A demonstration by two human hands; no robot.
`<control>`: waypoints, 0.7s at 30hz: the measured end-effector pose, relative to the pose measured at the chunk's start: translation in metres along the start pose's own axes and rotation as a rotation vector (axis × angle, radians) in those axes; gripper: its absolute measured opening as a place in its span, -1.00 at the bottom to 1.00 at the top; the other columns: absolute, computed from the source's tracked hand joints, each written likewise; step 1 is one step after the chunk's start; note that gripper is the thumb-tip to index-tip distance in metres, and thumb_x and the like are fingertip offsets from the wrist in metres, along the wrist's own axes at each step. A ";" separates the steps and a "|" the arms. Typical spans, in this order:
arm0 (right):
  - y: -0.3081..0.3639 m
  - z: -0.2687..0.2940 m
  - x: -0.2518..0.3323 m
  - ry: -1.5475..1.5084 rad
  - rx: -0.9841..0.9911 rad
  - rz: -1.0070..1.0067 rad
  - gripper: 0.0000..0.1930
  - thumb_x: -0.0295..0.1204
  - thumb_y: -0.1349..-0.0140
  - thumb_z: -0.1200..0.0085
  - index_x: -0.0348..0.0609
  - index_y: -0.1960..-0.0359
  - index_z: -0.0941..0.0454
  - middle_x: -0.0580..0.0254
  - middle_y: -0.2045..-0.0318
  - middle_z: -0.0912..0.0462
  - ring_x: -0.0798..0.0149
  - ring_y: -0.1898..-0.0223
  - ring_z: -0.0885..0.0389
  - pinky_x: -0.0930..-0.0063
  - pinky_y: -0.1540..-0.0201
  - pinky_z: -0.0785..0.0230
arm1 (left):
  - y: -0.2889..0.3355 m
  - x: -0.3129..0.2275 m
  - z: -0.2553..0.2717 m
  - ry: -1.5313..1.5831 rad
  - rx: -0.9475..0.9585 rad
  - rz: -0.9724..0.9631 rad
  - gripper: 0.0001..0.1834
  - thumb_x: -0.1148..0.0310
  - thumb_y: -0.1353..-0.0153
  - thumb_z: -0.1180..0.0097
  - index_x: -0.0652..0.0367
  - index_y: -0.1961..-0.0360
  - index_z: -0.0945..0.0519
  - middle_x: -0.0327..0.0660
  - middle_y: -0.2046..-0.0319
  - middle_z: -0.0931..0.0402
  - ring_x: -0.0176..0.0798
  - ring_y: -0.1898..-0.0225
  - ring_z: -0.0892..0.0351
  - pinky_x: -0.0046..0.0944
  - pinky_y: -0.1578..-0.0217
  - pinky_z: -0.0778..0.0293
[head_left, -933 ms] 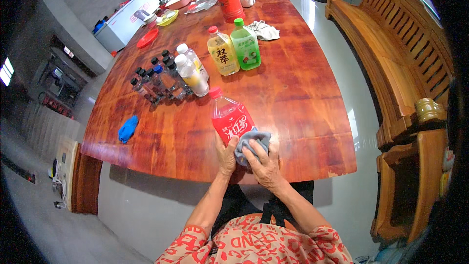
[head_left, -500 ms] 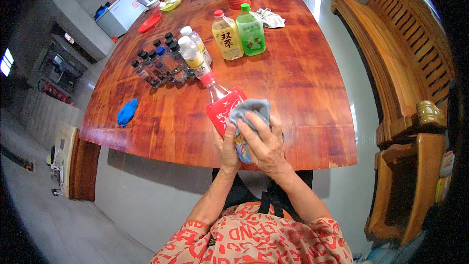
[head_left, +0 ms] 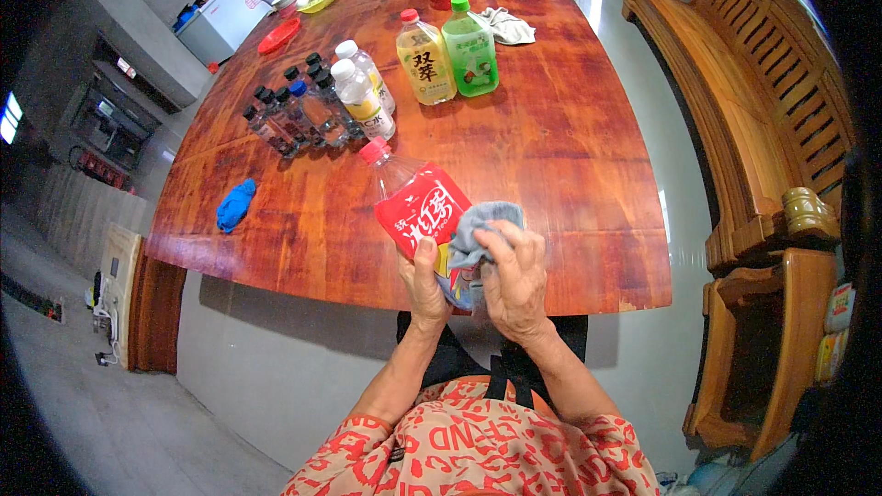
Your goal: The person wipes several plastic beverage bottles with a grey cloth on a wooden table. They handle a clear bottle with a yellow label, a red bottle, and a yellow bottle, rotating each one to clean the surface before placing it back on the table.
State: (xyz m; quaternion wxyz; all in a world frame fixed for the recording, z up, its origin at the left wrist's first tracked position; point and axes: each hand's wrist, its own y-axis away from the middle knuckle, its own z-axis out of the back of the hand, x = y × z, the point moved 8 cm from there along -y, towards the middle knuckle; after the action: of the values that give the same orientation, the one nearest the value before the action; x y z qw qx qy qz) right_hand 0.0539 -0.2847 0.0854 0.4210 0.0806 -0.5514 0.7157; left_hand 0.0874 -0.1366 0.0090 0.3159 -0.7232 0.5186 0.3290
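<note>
A clear plastic drink bottle [head_left: 424, 207] with a red cap and a red label lies tilted above the table's near edge, its cap pointing away to the left. My left hand [head_left: 424, 287] is closed around its lower left side, thumb on the label. Bunched in my right hand [head_left: 514, 280] is a grey-blue cloth [head_left: 478, 231], which presses against the bottle's right side near the base. The cloth and my fingers hide part of that lower end.
On the wooden table [head_left: 570, 156] stand several small dark-capped bottles [head_left: 299, 115], two white-capped bottles [head_left: 363, 96], a yellow drink bottle [head_left: 425, 64] and a green one [head_left: 470, 55]. A blue cloth [head_left: 236, 206] lies at left, a pale cloth [head_left: 505, 26] farther back. A wooden bench [head_left: 735, 64] runs along the right.
The bottle has turned so more of its red label faces up, and its cap has shifted left. My right hand with the cloth has moved slightly right and down.
</note>
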 end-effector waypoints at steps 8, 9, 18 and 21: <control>0.004 -0.039 -0.080 -0.827 0.261 -0.780 -0.70 -0.47 -0.32 0.17 -0.28 -0.03 -0.44 0.10 0.11 -0.53 0.29 0.04 -0.46 0.45 -0.06 -0.29 | 0.019 0.005 -0.008 0.033 0.038 0.140 -0.43 0.19 -0.14 -0.12 0.22 -0.11 -0.28 -0.15 0.08 -0.45 -0.30 0.10 -0.51 -0.23 0.05 -0.48; 0.009 -0.042 -0.086 -0.884 0.232 -0.841 -0.70 -0.45 -0.35 0.19 -0.30 -0.04 -0.44 0.17 0.16 -0.56 0.37 0.09 -0.48 0.49 -0.02 -0.31 | 0.021 0.003 -0.012 0.031 0.062 0.110 -0.41 0.18 -0.13 -0.13 0.22 -0.12 -0.28 -0.16 0.08 -0.45 -0.31 0.10 -0.51 -0.25 0.07 -0.48; 0.012 0.002 -0.030 -0.281 0.014 -0.225 -0.59 -0.48 -0.18 0.00 -0.23 -0.10 -0.41 -0.08 -0.03 -0.42 -0.06 -0.06 -0.37 0.16 -0.18 -0.15 | 0.009 0.015 0.009 0.010 0.012 0.114 -0.42 0.03 -0.19 -0.03 0.22 -0.10 -0.33 -0.15 0.09 -0.48 -0.26 0.11 -0.53 -0.22 0.08 -0.48; 0.011 0.007 0.004 -0.034 0.053 0.003 -0.54 -0.50 -0.07 -0.06 -0.17 -0.08 -0.43 -0.02 -0.03 -0.44 -0.03 0.00 -0.39 0.14 -0.08 -0.21 | 0.004 0.023 0.022 -0.051 -0.003 0.141 -0.33 -0.18 -0.17 0.08 0.16 -0.09 -0.40 -0.13 0.05 -0.52 -0.17 0.06 -0.54 -0.15 0.04 -0.48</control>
State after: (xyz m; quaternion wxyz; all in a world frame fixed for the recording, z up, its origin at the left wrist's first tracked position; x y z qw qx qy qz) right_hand 0.0414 -0.2892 0.0826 0.4085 0.1030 -0.5394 0.7291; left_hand 0.0859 -0.1326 -0.0227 0.3039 -0.6767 0.5595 0.3698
